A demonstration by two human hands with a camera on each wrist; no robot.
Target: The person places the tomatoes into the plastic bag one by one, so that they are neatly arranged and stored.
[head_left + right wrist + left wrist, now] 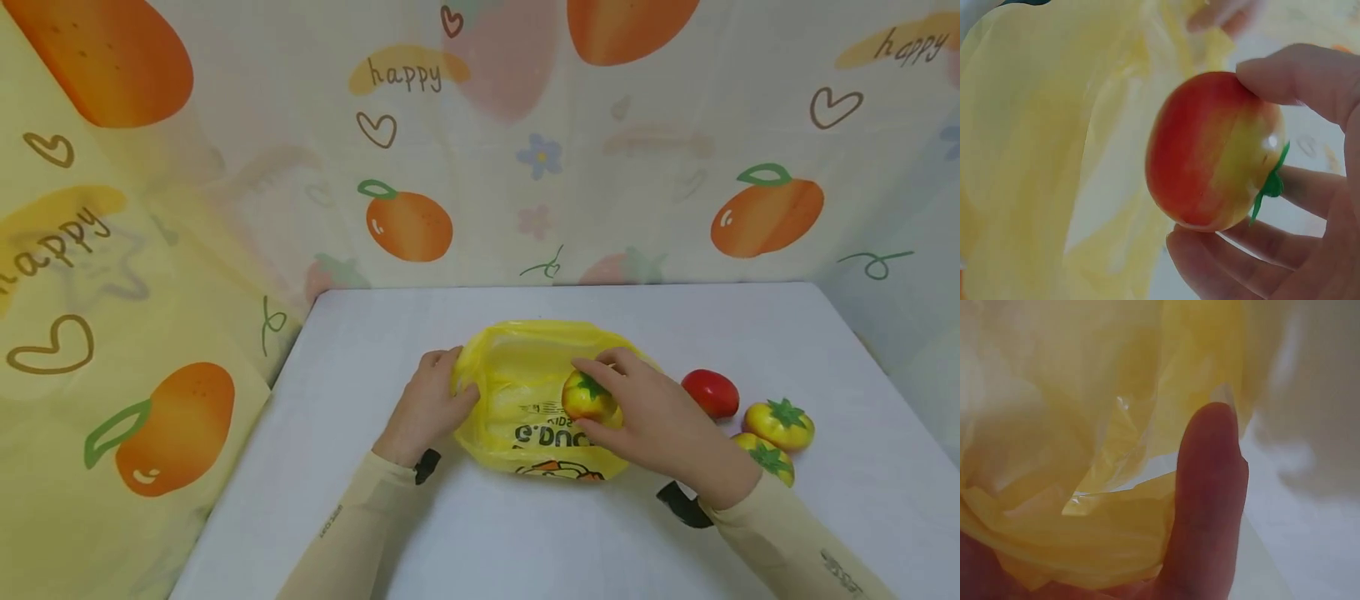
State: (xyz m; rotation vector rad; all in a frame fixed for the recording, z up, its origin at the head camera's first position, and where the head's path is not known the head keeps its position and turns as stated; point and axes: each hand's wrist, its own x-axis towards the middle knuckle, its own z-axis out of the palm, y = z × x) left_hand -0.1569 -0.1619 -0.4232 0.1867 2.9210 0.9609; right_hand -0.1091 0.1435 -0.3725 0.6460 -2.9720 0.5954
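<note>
A yellow plastic bag (513,375) with black lettering lies on the white table, its mouth held wide. My left hand (423,408) grips the bag's left rim; in the left wrist view the thumb (1210,494) stands on one side of the film and the fingers are partly hidden behind it. Over the bag's right part, my right hand (648,417) holds a yellow-and-red toy tomato (585,398) with green leaves. The right wrist view shows that tomato (1204,150) pinched between thumb and fingertips, its leaves towards the palm.
To the right of the bag lie a red round fruit (711,394) and two yellow tomatoes, one farther right (780,423) and one nearer (768,457), partly behind the right forearm. A fruit-print cloth (480,183) hangs behind the table (360,333).
</note>
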